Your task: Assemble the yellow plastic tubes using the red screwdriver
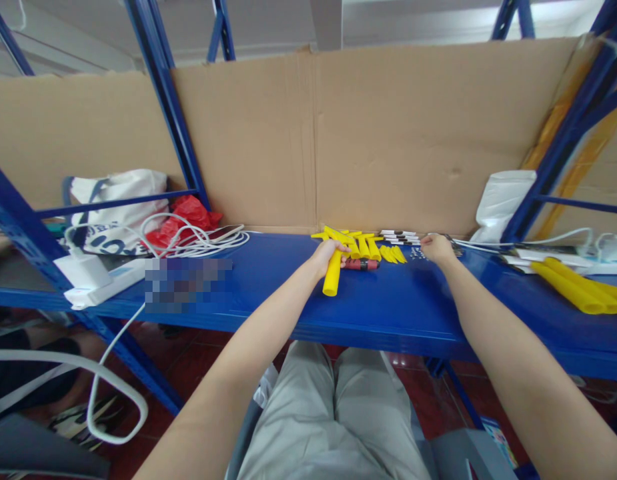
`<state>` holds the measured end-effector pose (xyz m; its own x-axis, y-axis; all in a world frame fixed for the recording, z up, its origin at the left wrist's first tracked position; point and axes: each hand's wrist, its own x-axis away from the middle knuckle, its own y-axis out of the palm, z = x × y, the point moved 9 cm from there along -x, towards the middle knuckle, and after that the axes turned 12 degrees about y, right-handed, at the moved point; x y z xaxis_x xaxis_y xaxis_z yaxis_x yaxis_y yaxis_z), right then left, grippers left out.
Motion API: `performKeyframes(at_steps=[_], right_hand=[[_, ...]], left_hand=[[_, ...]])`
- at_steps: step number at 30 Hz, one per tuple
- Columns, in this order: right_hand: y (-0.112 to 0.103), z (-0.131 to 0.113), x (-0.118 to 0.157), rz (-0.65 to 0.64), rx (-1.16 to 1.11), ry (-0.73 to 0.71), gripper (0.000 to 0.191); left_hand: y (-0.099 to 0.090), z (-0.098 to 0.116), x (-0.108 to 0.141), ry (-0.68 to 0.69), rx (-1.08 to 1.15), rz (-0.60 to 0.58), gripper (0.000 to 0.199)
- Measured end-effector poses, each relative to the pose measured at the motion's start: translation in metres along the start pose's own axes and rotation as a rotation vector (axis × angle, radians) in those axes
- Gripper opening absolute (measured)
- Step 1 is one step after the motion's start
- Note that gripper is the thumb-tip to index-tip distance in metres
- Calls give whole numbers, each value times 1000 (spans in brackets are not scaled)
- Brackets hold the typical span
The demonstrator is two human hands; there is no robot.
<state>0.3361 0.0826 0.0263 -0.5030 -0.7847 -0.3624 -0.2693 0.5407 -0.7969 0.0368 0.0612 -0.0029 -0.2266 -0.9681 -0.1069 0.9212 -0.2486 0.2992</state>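
Both forearms, the left one (248, 353) and the right one (508, 353), look bare to me as far up as my feed reaches; each is smooth in outline, broad at the lower edge of my view and tapering evenly to a slim, bare wrist. The left hand (328, 256) and right hand (438, 247) are bare too, though at this size I can't read finer detail on the fingers. Below, I get pale grey trousers (313, 427) with a faint greenish cast, plain and loosely cut, soft creases running across the lap and down the rounded thighs.
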Motion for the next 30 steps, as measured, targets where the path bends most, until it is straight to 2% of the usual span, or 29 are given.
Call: performKeyframes(at_steps=[3,5,8,12,18,25,30], right_hand=[[-4,-5,4,-13,28,24,22],[-2,-12,8,-43,62,-24,20],[9,-16,13,-134,143,-88,18],[21,-11,14,-211,164,-99,13],[28,-13,12,-183,176,-153,14],[17,-11,11,-58,179,-93,19],[19,-13,15,-146,66,-75,16]], left_hand=[[0,4,2,49,-42,27,36],[-2,6,3,72,-78,48,39],[-4,8,4,95,-116,70,44],[-5,7,3,98,-125,71,46],[-3,6,1,90,-115,52,48],[-5,7,2,104,-127,66,39],[-5,8,1,113,-133,57,41]])
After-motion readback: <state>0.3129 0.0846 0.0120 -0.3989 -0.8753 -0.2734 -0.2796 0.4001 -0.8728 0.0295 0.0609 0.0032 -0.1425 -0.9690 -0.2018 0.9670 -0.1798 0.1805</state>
